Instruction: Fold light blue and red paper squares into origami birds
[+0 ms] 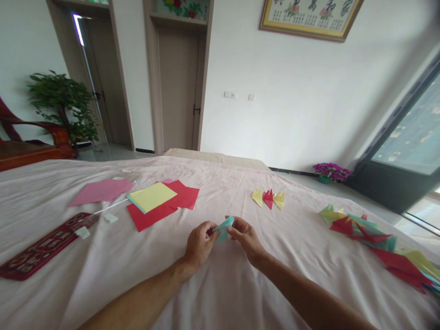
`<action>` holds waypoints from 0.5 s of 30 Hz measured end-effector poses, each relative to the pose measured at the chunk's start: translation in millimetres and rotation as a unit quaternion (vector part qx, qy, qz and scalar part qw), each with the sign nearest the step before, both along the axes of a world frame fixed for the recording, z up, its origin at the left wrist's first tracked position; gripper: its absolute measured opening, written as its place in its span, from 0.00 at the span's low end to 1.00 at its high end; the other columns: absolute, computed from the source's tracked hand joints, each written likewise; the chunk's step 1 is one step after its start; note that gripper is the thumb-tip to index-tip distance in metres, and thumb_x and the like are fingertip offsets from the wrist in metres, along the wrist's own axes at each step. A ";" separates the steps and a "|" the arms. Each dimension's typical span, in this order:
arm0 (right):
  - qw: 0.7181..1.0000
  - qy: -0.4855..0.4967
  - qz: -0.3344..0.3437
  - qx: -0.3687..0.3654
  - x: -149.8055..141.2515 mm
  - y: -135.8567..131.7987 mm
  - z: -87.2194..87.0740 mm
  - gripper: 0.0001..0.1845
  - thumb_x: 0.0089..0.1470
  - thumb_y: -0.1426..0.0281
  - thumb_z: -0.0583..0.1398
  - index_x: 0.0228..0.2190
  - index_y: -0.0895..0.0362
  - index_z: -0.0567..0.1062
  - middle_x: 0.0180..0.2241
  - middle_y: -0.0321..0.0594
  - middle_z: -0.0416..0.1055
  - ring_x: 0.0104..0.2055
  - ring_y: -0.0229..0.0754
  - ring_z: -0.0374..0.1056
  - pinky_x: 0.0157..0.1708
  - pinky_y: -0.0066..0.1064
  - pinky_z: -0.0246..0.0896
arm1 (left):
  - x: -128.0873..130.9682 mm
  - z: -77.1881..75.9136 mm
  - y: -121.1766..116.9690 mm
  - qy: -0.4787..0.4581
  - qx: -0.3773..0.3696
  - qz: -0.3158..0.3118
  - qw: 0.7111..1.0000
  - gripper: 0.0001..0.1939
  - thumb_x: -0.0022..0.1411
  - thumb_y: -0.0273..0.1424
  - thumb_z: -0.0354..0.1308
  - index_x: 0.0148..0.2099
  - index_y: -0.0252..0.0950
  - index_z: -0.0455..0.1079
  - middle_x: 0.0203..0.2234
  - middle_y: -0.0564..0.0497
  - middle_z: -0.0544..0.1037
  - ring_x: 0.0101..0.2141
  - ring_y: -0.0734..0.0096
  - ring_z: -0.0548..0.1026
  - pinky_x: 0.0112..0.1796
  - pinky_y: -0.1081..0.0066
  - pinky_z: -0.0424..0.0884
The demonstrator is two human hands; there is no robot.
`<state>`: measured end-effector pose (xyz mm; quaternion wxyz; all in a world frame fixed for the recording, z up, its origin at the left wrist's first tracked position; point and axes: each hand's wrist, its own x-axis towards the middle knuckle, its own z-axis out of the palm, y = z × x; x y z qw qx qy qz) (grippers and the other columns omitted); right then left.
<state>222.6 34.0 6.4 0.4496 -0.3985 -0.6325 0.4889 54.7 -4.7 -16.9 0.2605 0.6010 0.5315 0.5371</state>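
A small folded piece of teal paper (224,230) is held up between my two hands, just above the cloth. My left hand (200,243) pinches its left side between thumb and fingers. On the right edge, my right hand (246,236) grips it the same way. Beyond my hands, to the right, stand small folded paper pieces: a yellow one (257,197), a red one (268,199) and another yellow one (279,200). Left of my hands lie flat sheets, with yellow paper (153,197) on top of red paper (187,195).
Pink paper (101,191) and a dark red box (37,250) with white scraps lie at left on the pink cloth (220,293). Several larger folded paper pieces (360,229) in red, yellow and teal spread along the right. A wooden chair (41,137) stands beyond the left edge.
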 end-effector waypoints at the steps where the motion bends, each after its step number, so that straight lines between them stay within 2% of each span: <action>1: 1.000 0.003 -0.011 0.019 -0.4 1.0 0.7 0.26 0.45 0.54 0.66 0.43 0.57 0.75 0.33 0.39 0.73 0.33 0.41 0.67 0.31 0.30 0.63 | -1.1 0.7 0.2 0.007 0.007 0.006 1.000 0.08 0.59 0.34 0.57 0.35 0.37 0.74 0.27 0.53 0.75 0.28 0.70 0.72 0.30 0.75 0.65; 4: 0.996 0.009 -0.043 0.071 -3.4 0.8 -3.6 0.29 0.46 0.58 0.67 0.48 0.56 0.71 0.40 0.42 0.72 0.40 0.44 0.67 0.37 0.34 0.64 | -2.9 2.7 1.1 0.029 0.030 0.020 0.999 0.05 0.59 0.32 0.57 0.35 0.38 0.73 0.29 0.52 0.74 0.30 0.70 0.71 0.32 0.74 0.65; 7: 0.991 0.016 -0.081 0.106 -7.8 -0.9 -12.4 0.23 0.49 0.60 0.65 0.45 0.55 0.69 0.40 0.41 0.70 0.41 0.44 0.66 0.38 0.35 0.63 | -1.9 3.9 2.2 0.053 0.038 0.027 0.998 0.05 0.60 0.32 0.56 0.35 0.38 0.72 0.29 0.52 0.74 0.27 0.71 0.71 0.31 0.74 0.65; 11: 0.981 0.005 -0.135 0.139 -9.7 -0.9 -17.7 0.19 0.51 0.60 0.64 0.43 0.54 0.68 0.40 0.40 0.68 0.41 0.44 0.65 0.36 0.34 0.63 | 1.7 3.5 2.7 0.012 -0.032 0.003 0.999 0.09 0.63 0.37 0.54 0.38 0.38 0.71 0.19 0.56 0.73 0.19 0.72 0.71 0.24 0.75 0.65; 15: 0.977 -0.035 -0.152 0.143 -6.5 0.2 -20.9 0.19 0.49 0.61 0.65 0.41 0.54 0.68 0.37 0.39 0.67 0.36 0.43 0.65 0.31 0.32 0.62 | 3.8 1.2 4.1 -0.061 -0.072 -0.017 0.995 0.11 0.62 0.39 0.55 0.39 0.37 0.71 0.21 0.54 0.76 0.23 0.68 0.77 0.24 0.74 0.70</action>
